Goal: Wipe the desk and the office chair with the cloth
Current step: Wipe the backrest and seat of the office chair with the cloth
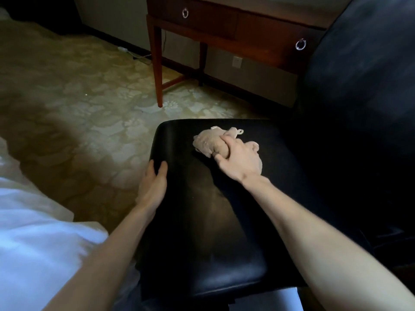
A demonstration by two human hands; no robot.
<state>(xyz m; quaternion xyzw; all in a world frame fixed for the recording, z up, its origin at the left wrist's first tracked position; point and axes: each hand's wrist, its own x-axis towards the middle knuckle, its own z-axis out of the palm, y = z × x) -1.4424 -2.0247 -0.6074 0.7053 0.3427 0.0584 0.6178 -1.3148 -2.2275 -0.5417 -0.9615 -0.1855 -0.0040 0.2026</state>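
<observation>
**Wiping the chair seat: work in overlapping strokes, with the chair braced**

The beige cloth (207, 142) lies bunched on the far part of the black seat (202, 221) of the office chair (336, 135), near its front-left corner. The right hand (241, 157) is on top of it, thumb and fingers curled round the wad and grasping it against the leather. The left hand (153, 184) rests on the seat's left edge with its fingers straight and relaxed, holding nothing. This looks like a brace to stop the chair from turning or rolling.

The step in hand is judged to be the seat wipe. A tight ball touches only a small patch, so spreading the cloth flatter under the palm would cover more with each stroke. Long passes from one side of the seat to the other, each overlapping the last, should work from the far edge back toward the body. The rounded rim and corners need a pass of their own. The left hand will have to shift when the cloth reaches its edge.

The seat is dark and in deep shadow, so which parts are already clean cannot be told. It is safer to treat the whole surface as undone.

The backrest (363, 63) rises at the right and calls for downward strokes afterward. The wooden desk (258, 30) stands beyond the chair, well apart from both hands, across the patterned carpet (78, 97).
</observation>
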